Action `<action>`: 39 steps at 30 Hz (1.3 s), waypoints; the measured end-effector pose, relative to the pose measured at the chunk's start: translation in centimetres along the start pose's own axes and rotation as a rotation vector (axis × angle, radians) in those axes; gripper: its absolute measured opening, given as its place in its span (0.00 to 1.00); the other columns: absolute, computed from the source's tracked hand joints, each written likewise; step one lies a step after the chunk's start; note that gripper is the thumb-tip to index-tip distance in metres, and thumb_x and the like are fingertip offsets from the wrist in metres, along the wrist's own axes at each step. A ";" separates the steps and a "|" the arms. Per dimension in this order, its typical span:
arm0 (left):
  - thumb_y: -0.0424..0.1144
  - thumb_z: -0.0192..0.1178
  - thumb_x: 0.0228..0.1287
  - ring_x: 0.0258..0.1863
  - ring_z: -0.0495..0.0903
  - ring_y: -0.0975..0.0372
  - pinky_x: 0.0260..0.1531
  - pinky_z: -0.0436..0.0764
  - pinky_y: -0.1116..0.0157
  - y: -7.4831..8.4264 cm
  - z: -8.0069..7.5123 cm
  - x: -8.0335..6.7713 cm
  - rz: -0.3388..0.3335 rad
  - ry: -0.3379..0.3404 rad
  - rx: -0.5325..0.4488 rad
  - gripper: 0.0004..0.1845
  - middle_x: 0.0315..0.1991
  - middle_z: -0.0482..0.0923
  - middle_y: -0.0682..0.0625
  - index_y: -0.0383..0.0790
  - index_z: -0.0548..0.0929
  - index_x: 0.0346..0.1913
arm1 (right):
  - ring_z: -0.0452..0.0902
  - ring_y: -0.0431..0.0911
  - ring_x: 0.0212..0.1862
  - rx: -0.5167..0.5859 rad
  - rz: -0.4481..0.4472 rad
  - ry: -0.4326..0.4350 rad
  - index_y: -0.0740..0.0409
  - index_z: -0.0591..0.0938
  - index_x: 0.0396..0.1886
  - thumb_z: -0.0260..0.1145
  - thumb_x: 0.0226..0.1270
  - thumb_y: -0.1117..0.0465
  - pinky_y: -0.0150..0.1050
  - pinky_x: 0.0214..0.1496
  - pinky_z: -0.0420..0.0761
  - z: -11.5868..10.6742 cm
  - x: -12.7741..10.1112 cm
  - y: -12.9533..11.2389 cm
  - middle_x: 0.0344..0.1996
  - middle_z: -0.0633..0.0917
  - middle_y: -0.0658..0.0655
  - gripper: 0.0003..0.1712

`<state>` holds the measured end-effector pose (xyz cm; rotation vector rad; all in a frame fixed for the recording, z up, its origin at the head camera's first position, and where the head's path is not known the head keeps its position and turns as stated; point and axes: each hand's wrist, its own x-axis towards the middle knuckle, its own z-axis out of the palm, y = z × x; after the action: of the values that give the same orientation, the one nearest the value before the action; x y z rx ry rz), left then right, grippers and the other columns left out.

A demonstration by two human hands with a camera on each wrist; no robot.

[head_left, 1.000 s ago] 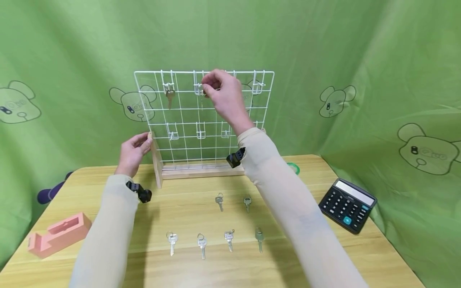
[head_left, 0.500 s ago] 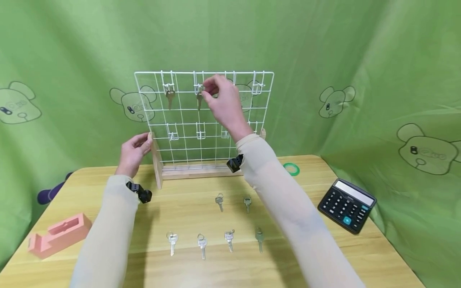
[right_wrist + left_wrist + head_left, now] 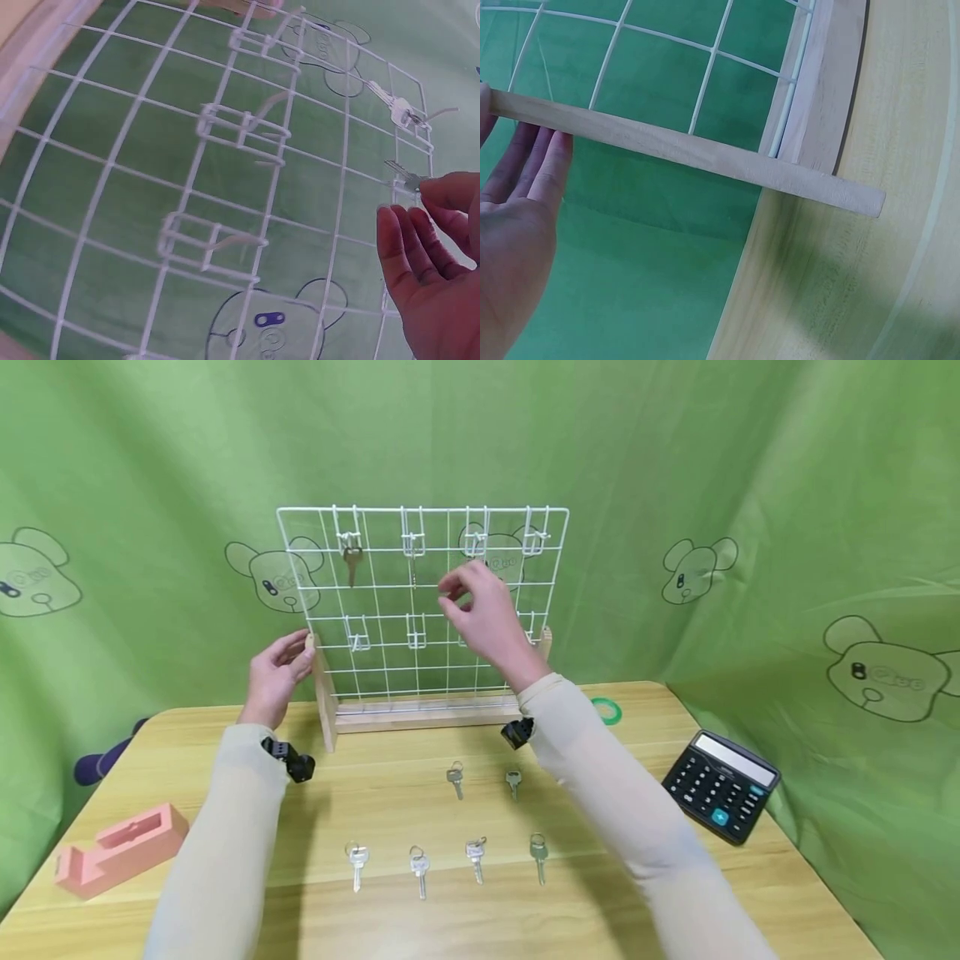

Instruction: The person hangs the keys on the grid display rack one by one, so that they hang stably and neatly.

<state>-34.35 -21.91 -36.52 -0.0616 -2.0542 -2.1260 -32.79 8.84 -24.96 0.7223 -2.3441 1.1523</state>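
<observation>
A white wire grid rack [image 3: 431, 670] in a wooden stand holds hooks in two rows. One key [image 3: 352, 562] hangs on its upper left hook. A second key [image 3: 413, 568] hangs edge-on from the hook beside it. My left hand [image 3: 273, 677] pinches the wooden side post [image 3: 682, 150], thumb on one face and fingers on the other. In front of the grid, right of the second key, my right hand [image 3: 486, 614] hovers with loosely bent fingers and nothing visibly held. In the right wrist view that key [image 3: 409, 178] shows just beyond the thumb.
Several keys lie in two rows on the wooden table, among them a front left key [image 3: 357, 864] and a back right key [image 3: 513, 781]. A calculator [image 3: 722, 787] lies right, a green tape roll [image 3: 607, 711] behind it, a pink block-shaped holder [image 3: 123, 850] left.
My right hand has let go of the second key and drawn back down and to the right. The key stays on its hook, turned edge-on. My left hand keeps its place.
</observation>
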 end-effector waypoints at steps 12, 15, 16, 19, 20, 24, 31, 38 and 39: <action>0.35 0.61 0.69 0.63 0.70 0.52 0.60 0.75 0.69 -0.4 -0.1 0.2 0.011 0.010 -0.040 0.27 0.68 0.66 0.37 0.38 0.69 0.70 | 0.77 0.46 0.45 -0.127 0.004 -0.243 0.64 0.81 0.47 0.65 0.68 0.68 0.31 0.49 0.81 0.3 -4.0 1.8 0.42 0.80 0.55 0.10; 0.34 0.62 0.69 0.62 0.71 0.54 0.60 0.75 0.70 -0.3 -0.1 0.2 0.015 0.021 -0.043 0.27 0.68 0.66 0.37 0.37 0.70 0.69 | 0.77 0.45 0.45 -0.094 0.028 -0.282 0.63 0.81 0.47 0.66 0.67 0.68 0.33 0.49 0.82 0.6 -5.0 2.7 0.42 0.80 0.53 0.10; 0.34 0.62 0.68 0.62 0.71 0.54 0.60 0.75 0.70 -0.3 -0.1 0.2 0.015 0.024 -0.045 0.27 0.68 0.66 0.37 0.36 0.70 0.69 | 0.77 0.45 0.45 -0.075 0.043 -0.294 0.63 0.81 0.47 0.66 0.67 0.68 0.34 0.49 0.82 0.6 -5.3 3.0 0.41 0.80 0.53 0.10; 0.33 0.62 0.68 0.62 0.72 0.56 0.60 0.74 0.71 -0.2 0.0 0.2 0.019 0.024 -0.055 0.27 0.68 0.67 0.37 0.35 0.70 0.68 | 0.77 0.44 0.45 -0.026 0.094 -0.334 0.63 0.82 0.46 0.67 0.67 0.67 0.34 0.50 0.82 0.7 -6.4 4.1 0.40 0.81 0.52 0.10; 0.33 0.62 0.68 0.61 0.72 0.56 0.59 0.74 0.71 -0.2 0.1 0.2 0.020 0.025 -0.058 0.27 0.67 0.67 0.37 0.35 0.70 0.68 | 0.77 0.44 0.45 -0.008 0.111 -0.351 0.62 0.82 0.46 0.67 0.67 0.67 0.35 0.51 0.82 0.8 -6.7 4.5 0.40 0.81 0.51 0.09; 0.32 0.62 0.68 0.60 0.73 0.56 0.58 0.76 0.71 -0.3 0.2 0.2 0.020 0.030 -0.075 0.26 0.67 0.68 0.36 0.34 0.70 0.68 | 0.78 0.45 0.46 0.037 0.160 -0.433 0.59 0.82 0.46 0.67 0.67 0.66 0.36 0.51 0.82 1.1 -8.0 6.0 0.41 0.83 0.51 0.09; 0.31 0.63 0.67 0.58 0.74 0.55 0.56 0.77 0.72 -0.3 0.3 0.2 0.029 0.041 -0.094 0.26 0.66 0.68 0.35 0.34 0.72 0.66 | 0.79 0.46 0.47 0.027 0.183 -0.496 0.61 0.83 0.47 0.68 0.65 0.67 0.37 0.50 0.83 2.1 -9.9 8.4 0.43 0.84 0.56 0.11; 0.32 0.62 0.68 0.62 0.72 0.54 0.59 0.75 0.71 -0.2 0.3 0.1 0.008 0.031 -0.074 0.27 0.68 0.66 0.36 0.35 0.70 0.68 | 0.79 0.46 0.46 0.021 0.214 -0.554 0.63 0.82 0.48 0.69 0.63 0.68 0.37 0.52 0.81 3.7 -11.4 10.0 0.44 0.84 0.59 0.13; 0.32 0.62 0.68 0.62 0.71 0.53 0.60 0.75 0.70 -0.1 0.3 0.1 0.001 0.029 -0.077 0.27 0.68 0.66 0.37 0.36 0.69 0.69 | 0.79 0.46 0.46 0.022 0.223 -0.564 0.63 0.82 0.48 0.69 0.63 0.68 0.37 0.52 0.81 3.9 -11.5 10.1 0.44 0.84 0.60 0.14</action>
<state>-34.48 -21.65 -36.60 -0.0418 -1.9560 -2.1913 -30.73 13.94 -39.78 0.9044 -2.9456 1.1806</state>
